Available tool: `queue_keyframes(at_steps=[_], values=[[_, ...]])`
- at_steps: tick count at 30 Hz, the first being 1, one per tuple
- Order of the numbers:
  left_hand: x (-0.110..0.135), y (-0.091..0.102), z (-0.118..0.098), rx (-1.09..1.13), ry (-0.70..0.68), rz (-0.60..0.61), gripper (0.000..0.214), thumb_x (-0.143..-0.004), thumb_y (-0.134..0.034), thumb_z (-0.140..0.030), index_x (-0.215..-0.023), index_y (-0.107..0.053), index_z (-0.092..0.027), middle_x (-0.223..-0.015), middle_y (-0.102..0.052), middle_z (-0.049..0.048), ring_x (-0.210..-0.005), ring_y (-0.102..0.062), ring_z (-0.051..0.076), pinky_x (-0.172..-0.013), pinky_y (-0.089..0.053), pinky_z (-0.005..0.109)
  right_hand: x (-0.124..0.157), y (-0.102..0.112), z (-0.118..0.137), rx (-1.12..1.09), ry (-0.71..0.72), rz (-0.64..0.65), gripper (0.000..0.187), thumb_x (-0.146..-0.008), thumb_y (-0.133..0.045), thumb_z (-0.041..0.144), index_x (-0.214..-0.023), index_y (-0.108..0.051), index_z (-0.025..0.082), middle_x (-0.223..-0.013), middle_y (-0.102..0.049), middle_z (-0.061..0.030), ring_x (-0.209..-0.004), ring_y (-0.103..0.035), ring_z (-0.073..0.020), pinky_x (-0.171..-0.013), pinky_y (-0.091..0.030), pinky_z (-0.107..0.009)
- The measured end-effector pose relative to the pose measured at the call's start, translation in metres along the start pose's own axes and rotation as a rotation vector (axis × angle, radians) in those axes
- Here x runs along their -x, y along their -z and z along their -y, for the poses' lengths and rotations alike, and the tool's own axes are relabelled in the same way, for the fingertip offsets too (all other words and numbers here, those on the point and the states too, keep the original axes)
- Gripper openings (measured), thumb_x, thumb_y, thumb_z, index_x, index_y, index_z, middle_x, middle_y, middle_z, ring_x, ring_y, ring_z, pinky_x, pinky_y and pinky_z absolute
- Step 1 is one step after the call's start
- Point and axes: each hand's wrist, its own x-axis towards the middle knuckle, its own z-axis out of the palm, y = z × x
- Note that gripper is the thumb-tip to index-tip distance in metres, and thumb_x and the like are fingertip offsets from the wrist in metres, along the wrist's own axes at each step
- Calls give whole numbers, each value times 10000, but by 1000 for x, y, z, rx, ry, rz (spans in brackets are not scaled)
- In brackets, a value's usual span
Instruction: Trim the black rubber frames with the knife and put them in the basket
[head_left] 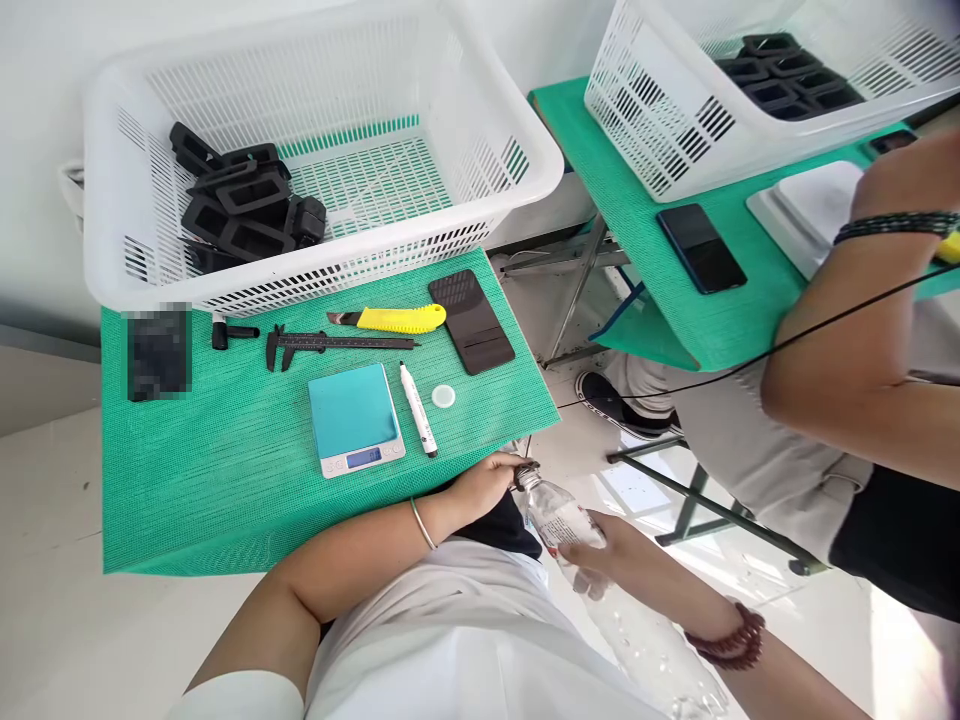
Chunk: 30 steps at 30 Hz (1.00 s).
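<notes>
A clear plastic bottle [559, 515] with a printed label is tilted in front of my body, beyond the table's near edge. My right hand [604, 555] wraps round it at the label. At its mouth, my left hand [491, 487] has its fingers closed on the dark bottle cap [527, 466]; whether the cap is loose or seated I cannot tell. On the green-covered table [225, 480] are a small digital scale [356, 415], a white marker [417, 410], a small translucent disc [443, 397], a black caliper [337, 341] and a yellow utility knife [401, 319].
A white basket [495, 215] with several black frame-like parts [251, 205] stands at the back. A dark phone [472, 322] lies at the table's right. To the right, a co-worker's arm [847, 370] is beside another table with a phone [701, 248] and basket [652, 110]. A thin black cable [720, 377] crosses between.
</notes>
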Motion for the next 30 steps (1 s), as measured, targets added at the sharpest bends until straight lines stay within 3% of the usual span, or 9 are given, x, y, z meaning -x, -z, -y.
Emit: queue_keyframes(at_steps=[10,19,22,30], values=[[4,-3,-7,83,15,-31,274,-721,-537,-133,-876,-763,-138,-855,-710,42,-937,-594,184,-944,-437,335,-4,-1,-3,-6,-37,-24,337,-735,-645,449,-884,-530,170,-652,-667,-32,-625,-671,-195,-563,-499,-268],[2,-2,-4,66,3,-22,301,-715,-517,-120,-896,-757,-130,-892,-718,52,-918,-604,179,-944,-438,342,-7,-3,-17,53,-25,-59,278,-785,-593,409,-903,-530,166,-644,-686,-35,-589,-652,-175,-580,-493,-266],[2,0,-3,46,-15,-35,301,-720,-527,-138,-915,-756,-148,-953,-720,51,-979,-601,188,-970,-426,335,-13,-4,-24,104,-24,-116,331,-780,-606,459,-922,-541,167,-644,-689,-31,-584,-655,-182,-584,-501,-273],[2,2,-5,-18,-27,-29,302,-718,-540,-159,-929,-756,-159,-983,-725,44,-1019,-599,201,-1021,-398,349,-15,-2,-24,60,15,-95,485,-767,-585,630,-916,-559,169,-767,-691,-52,-594,-663,-179,-539,-510,-272]])
